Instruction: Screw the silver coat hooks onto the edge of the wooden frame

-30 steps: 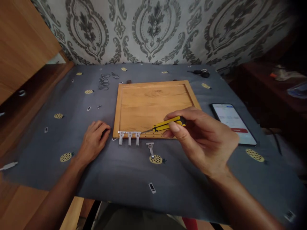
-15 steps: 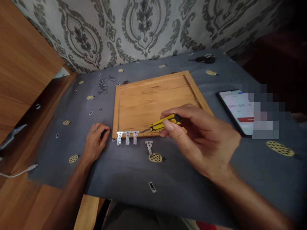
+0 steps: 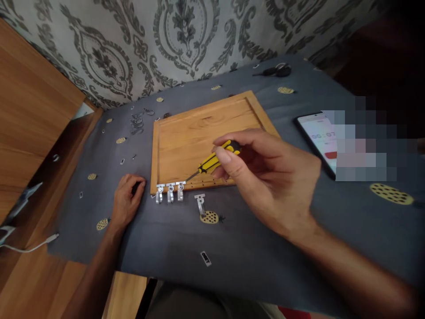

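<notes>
A yellow-and-black screwdriver [image 3: 215, 159] is pinched between the thumb and fingers of my right hand [image 3: 272, 181]. Its thin shaft points down and left, with the tip close to the third of three silver metal hooks [image 3: 180, 190] along the near edge of a wooden board [image 3: 195, 150]. Small dark holes run along that edge to the right of the hooks. One loose hook [image 3: 200, 204] lies on the cloth just in front of the board. My left hand [image 3: 128, 199] rests on the cloth left of the board, fingers curled in to the thumb; anything inside is hidden.
Several grey hooks [image 3: 137, 124] lie in a cluster at the back left, with a small screw [image 3: 134, 156] nearer. A phone [image 3: 318, 137], partly blurred out, lies right of the board. Keys [image 3: 277, 70] sit at the back of the grey tablecloth [image 3: 159, 248]. A white cable [image 3: 29, 248] hangs at left.
The view has shifted slightly. My right hand has raised the screwdriver's handle a little, so the shaft slants more steeply, its tip still by the third hook. My left hand stays put.
</notes>
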Tool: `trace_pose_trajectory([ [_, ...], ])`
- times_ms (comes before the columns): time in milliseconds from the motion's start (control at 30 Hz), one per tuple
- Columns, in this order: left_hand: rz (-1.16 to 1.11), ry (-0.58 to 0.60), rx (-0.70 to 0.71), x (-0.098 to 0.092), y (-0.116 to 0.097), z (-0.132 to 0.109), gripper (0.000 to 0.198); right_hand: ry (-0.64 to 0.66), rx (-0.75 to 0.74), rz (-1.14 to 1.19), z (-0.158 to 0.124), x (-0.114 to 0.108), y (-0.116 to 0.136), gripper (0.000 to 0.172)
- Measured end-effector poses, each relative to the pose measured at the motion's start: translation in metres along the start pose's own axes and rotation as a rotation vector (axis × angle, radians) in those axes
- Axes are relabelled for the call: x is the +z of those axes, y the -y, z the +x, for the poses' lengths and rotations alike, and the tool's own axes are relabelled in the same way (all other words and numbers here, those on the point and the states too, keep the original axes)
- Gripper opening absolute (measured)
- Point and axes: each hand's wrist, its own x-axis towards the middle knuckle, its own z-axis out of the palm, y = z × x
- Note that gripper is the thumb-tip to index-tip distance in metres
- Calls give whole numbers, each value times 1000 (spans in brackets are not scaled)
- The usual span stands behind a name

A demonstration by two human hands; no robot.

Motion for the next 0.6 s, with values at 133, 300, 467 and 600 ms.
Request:
trace_pose_trajectory([
  [133, 30, -3, -19, -1, 0, 0, 20, 18, -3, -9, 2, -13, -3, 10],
  [300, 60, -15, -37, 0, 2, 0, 22, -18, 55, 9, -9, -33, -12, 6],
  [467, 83, -70, -60, 3, 1, -1, 25, -46, 87, 75, -19, -45, -18, 5],
  [600, 105, -85, -82, 3, 0, -1, 25, -41, 105, 123, -24, -48, -22, 11],
])
